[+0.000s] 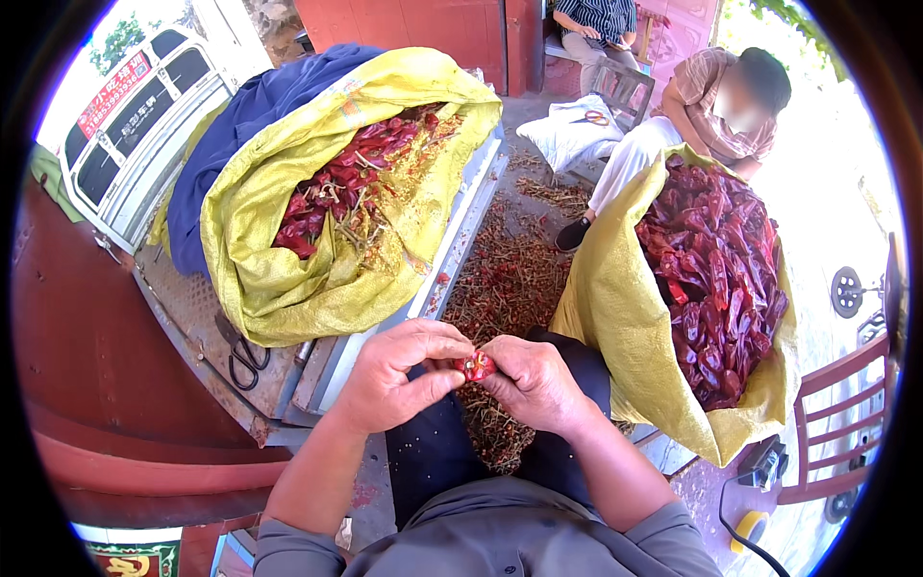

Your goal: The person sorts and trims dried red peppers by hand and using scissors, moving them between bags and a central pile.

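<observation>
Above my lap, both hands meet on one dried red chili pepper (476, 366). The fingertips of my left hand (411, 375) pinch its left side, and my right hand (533, 382) grips its right side, hiding part of it. At the upper left, an open yellow woven sack (252, 216) holds dried red chilies (339, 187) mixed with stems and loose seeds. To my right stands another yellow woven sack (606, 310), filled with dried red chilies (714, 274).
Black-handled scissors (245, 364) lie on the truck bed (209, 324) to my left. Stems and chili scraps (512, 274) cover the ground ahead. One person (728, 108) sits beyond the right sack, another (598, 29) farther back. Orange-handled scissors (593, 117) lie on a white sack (570, 137). A wooden chair (840, 425) stands right.
</observation>
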`<state>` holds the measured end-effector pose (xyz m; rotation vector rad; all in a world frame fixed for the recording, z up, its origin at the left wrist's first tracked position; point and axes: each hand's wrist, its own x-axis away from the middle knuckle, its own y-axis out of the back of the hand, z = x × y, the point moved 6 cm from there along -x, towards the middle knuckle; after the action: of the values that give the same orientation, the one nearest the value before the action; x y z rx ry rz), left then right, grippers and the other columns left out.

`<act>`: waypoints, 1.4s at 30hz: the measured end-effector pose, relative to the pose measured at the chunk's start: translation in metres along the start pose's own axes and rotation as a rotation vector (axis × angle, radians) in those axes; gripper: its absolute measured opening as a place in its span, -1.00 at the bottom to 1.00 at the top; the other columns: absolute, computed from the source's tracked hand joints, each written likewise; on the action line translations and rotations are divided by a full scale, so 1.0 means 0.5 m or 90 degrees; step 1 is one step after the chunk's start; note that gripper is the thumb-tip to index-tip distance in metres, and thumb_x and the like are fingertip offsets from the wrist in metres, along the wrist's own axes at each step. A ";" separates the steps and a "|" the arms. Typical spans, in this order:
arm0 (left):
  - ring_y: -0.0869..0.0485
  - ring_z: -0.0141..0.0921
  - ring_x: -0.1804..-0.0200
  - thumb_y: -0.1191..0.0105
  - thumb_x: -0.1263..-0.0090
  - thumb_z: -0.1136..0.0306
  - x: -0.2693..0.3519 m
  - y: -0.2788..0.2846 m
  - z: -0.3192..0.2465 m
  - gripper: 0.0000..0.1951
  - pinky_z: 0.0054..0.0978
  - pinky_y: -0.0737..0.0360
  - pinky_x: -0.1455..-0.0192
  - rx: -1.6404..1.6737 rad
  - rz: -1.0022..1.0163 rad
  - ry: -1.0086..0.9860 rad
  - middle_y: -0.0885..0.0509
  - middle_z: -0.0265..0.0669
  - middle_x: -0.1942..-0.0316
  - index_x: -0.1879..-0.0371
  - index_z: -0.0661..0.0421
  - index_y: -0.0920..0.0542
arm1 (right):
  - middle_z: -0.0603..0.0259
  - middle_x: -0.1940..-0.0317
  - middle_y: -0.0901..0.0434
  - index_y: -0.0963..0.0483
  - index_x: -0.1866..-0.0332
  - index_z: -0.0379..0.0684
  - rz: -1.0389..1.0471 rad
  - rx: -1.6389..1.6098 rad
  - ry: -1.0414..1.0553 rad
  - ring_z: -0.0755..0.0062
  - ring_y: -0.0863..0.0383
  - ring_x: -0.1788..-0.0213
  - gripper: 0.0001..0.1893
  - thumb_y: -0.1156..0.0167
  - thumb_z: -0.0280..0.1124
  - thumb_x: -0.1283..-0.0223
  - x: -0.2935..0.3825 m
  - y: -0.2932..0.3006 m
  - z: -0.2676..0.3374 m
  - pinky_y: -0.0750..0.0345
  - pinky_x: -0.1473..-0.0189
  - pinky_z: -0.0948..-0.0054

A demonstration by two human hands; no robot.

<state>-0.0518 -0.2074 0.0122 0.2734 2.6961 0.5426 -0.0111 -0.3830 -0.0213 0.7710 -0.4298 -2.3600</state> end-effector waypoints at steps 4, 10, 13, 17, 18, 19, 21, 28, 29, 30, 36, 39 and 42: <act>-0.78 -0.29 0.00 -0.43 -0.28 0.55 -0.009 0.004 -0.016 -0.76 -0.39 -0.70 -0.06 -0.065 0.012 0.015 -0.80 -0.13 0.03 0.07 0.23 -0.80 | 0.14 0.33 -0.63 -0.61 0.13 -0.17 0.009 0.034 0.025 -0.03 -0.67 0.21 -0.79 -0.45 -0.32 -0.27 -0.006 0.011 0.023 -0.59 0.15 0.11; -0.78 -0.28 0.05 -0.42 -0.29 0.51 0.008 -0.001 -0.022 -0.76 -0.37 -0.69 -0.04 -0.038 -0.004 0.062 -0.82 -0.16 0.10 0.07 0.22 -0.82 | 0.20 0.35 -0.59 -0.59 0.21 -0.14 -0.010 0.014 0.089 0.05 -0.60 0.22 -0.79 -0.46 -0.30 -0.25 -0.005 -0.003 0.023 -0.51 0.10 0.17; -0.79 -0.27 0.06 -0.42 -0.28 0.51 0.000 0.000 -0.031 -0.77 -0.38 -0.70 -0.02 -0.102 0.029 0.010 -0.83 -0.16 0.12 0.08 0.22 -0.82 | 0.21 0.36 -0.58 -0.57 0.22 -0.14 -0.002 0.002 0.121 0.06 -0.59 0.24 -0.82 -0.43 -0.34 -0.27 -0.001 -0.004 0.018 -0.50 0.12 0.17; -0.83 -0.25 0.12 -0.41 -0.26 0.52 -0.007 0.000 -0.045 -0.77 -0.36 -0.73 0.03 -0.149 0.079 0.004 -0.84 -0.15 0.16 0.10 0.22 -0.83 | 0.21 0.38 -0.54 -0.54 0.26 -0.14 0.036 0.025 0.148 0.05 -0.57 0.26 -0.84 -0.39 -0.36 -0.29 -0.006 0.001 0.027 -0.48 0.13 0.15; -0.83 -0.24 0.14 -0.40 -0.26 0.53 -0.007 0.000 -0.046 -0.77 -0.34 -0.74 0.04 -0.159 0.093 0.005 -0.85 -0.14 0.17 0.10 0.22 -0.83 | 0.21 0.39 -0.53 -0.54 0.26 -0.14 0.038 0.030 0.160 0.05 -0.56 0.27 -0.84 -0.39 -0.35 -0.28 -0.007 0.001 0.028 -0.48 0.13 0.14; -0.83 -0.22 0.16 -0.40 -0.26 0.53 -0.008 -0.002 -0.050 -0.78 -0.33 -0.74 0.06 -0.176 0.103 -0.009 -0.85 -0.13 0.19 0.12 0.22 -0.82 | 0.21 0.39 -0.53 -0.54 0.27 -0.14 0.043 0.037 0.166 0.04 -0.56 0.27 -0.83 -0.39 -0.35 -0.28 -0.007 0.000 0.028 -0.48 0.14 0.13; -0.83 -0.18 0.19 -0.39 -0.25 0.53 -0.010 -0.007 -0.057 -0.81 -0.30 -0.75 0.09 -0.210 0.123 -0.039 -0.84 -0.13 0.22 0.15 0.22 -0.81 | 0.21 0.39 -0.53 -0.53 0.28 -0.14 0.056 0.056 0.172 0.04 -0.55 0.27 -0.82 -0.39 -0.34 -0.26 -0.006 -0.002 0.026 -0.47 0.14 0.12; -0.79 -0.12 0.24 -0.37 -0.23 0.54 -0.005 -0.031 -0.066 -0.83 -0.23 -0.72 0.17 -0.412 0.159 -0.093 -0.79 -0.14 0.31 0.21 0.19 -0.74 | 0.20 0.38 -0.53 -0.52 0.29 -0.13 0.101 0.070 0.155 0.02 -0.56 0.23 -0.81 -0.39 -0.31 -0.26 -0.002 -0.008 0.019 -0.47 0.13 0.10; -0.79 -0.12 0.24 -0.36 -0.23 0.54 -0.003 -0.033 -0.050 -0.83 -0.23 -0.72 0.17 -0.414 0.137 -0.093 -0.78 -0.14 0.31 0.21 0.19 -0.73 | 0.20 0.38 -0.53 -0.52 0.29 -0.13 0.106 0.066 0.154 0.02 -0.56 0.22 -0.81 -0.39 -0.31 -0.27 -0.002 -0.011 0.019 -0.48 0.13 0.10; -0.79 -0.12 0.25 -0.36 -0.24 0.54 0.000 -0.033 -0.036 -0.83 -0.22 -0.72 0.17 -0.416 0.115 -0.092 -0.78 -0.14 0.31 0.20 0.18 -0.73 | 0.20 0.38 -0.53 -0.52 0.28 -0.13 0.106 0.056 0.154 0.02 -0.56 0.23 -0.81 -0.40 -0.31 -0.26 0.003 -0.015 0.020 -0.48 0.12 0.10; -0.80 -0.32 0.31 -0.35 -0.27 0.59 0.021 0.014 -0.012 -0.83 -0.40 -0.70 0.22 -0.205 -0.072 0.035 -0.80 -0.17 0.27 0.18 0.23 -0.74 | 0.21 0.33 -0.60 -0.57 0.23 -0.14 0.086 0.012 0.130 0.05 -0.61 0.20 -0.84 -0.41 -0.36 -0.23 0.008 -0.015 0.013 -0.51 0.10 0.14; -0.77 -0.47 0.35 -0.36 -0.24 0.65 0.042 0.010 -0.015 -0.81 -0.51 -0.67 0.27 -0.108 -0.082 0.078 -0.81 -0.23 0.26 0.17 0.23 -0.75 | 0.23 0.30 -0.64 -0.60 0.19 -0.14 0.072 0.027 0.120 0.08 -0.62 0.20 -0.82 -0.43 -0.36 -0.20 0.003 -0.015 0.015 -0.51 0.10 0.16; -0.77 -0.44 0.36 -0.39 -0.22 0.64 0.043 -0.011 -0.034 -0.79 -0.53 -0.66 0.29 -0.138 -0.080 0.048 -0.81 -0.21 0.25 0.18 0.22 -0.74 | 0.26 0.29 -0.67 -0.62 0.18 -0.13 0.052 0.084 0.121 0.12 -0.63 0.20 -0.81 -0.45 -0.35 -0.16 0.001 -0.013 0.018 -0.51 0.09 0.18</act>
<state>-0.0788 -0.2125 0.0178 0.0260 2.6733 0.8127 -0.0200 -0.3774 -0.0175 1.0106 -0.5292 -2.1757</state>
